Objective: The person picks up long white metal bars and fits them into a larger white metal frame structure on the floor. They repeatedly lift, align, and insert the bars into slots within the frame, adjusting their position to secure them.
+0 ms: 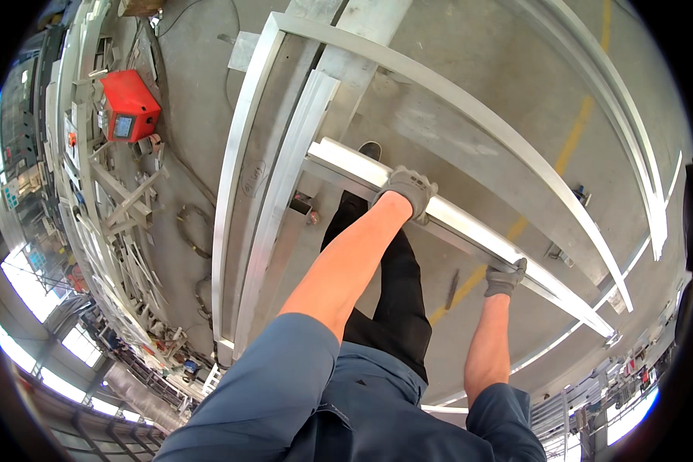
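Note:
A long, shiny silver metal profile (470,225) slants across in front of my legs, from the upper middle down to the right. My left hand (406,192), in a grey work glove, is wrapped over it nearer its left end. Farther along, towards the right end, my right hand (505,277) grips the same profile, also gloved in grey. The undersides of both hands' grips are hidden. Beyond the profile's left end lies a pale metal channel (289,181), running roughly front to back.
A large metal frame (431,77) surrounds the work area, its long bars bent by the lens. At the left stand a red machine with a small screen (131,108), cables (185,158) and piled metal lengths (131,208). More long bars (616,92) lie right; a yellow line (570,146) crosses the floor.

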`<action>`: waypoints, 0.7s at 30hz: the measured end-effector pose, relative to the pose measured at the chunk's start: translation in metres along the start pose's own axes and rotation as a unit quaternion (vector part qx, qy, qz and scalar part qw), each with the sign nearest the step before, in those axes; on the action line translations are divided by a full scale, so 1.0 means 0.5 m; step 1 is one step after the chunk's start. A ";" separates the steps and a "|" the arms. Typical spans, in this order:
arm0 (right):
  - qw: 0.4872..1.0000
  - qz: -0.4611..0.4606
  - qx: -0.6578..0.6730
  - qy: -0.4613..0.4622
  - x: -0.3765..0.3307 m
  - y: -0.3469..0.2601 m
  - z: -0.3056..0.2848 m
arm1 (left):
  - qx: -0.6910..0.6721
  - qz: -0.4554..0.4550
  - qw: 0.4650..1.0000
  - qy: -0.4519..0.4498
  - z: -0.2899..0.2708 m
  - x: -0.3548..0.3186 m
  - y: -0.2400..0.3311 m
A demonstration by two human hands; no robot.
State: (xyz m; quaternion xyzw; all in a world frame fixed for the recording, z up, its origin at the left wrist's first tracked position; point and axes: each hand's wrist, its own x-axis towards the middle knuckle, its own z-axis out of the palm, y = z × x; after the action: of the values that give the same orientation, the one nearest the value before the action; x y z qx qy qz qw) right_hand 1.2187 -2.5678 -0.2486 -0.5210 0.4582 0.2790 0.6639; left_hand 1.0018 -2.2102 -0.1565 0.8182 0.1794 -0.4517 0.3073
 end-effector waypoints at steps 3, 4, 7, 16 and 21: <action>0.999 0.028 0.002 0.022 0.018 0.024 0.014 | 0.014 -0.003 1.000 0.022 0.050 0.044 -0.025; 0.999 0.040 -0.003 0.035 0.005 0.034 0.028 | 0.018 -0.005 1.000 0.025 0.064 0.049 -0.033; 0.998 0.047 -0.048 0.001 0.016 0.029 0.005 | 0.017 0.041 0.972 0.230 0.106 0.019 -0.036; 0.886 0.212 -0.410 -0.048 -0.075 0.060 0.002 | -0.218 -0.384 0.772 0.457 0.561 -0.360 -0.179; 0.668 0.152 -0.701 -0.199 -0.195 0.127 0.109 | -0.230 -0.580 0.728 0.283 0.795 -0.471 -0.205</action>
State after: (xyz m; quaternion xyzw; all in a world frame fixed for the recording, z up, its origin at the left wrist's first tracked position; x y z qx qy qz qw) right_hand 1.1409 -2.4865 -0.1863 -0.6882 0.0570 0.7121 0.1270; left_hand 0.5693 -2.4016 -0.1516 0.5488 0.7964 -0.2340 0.0993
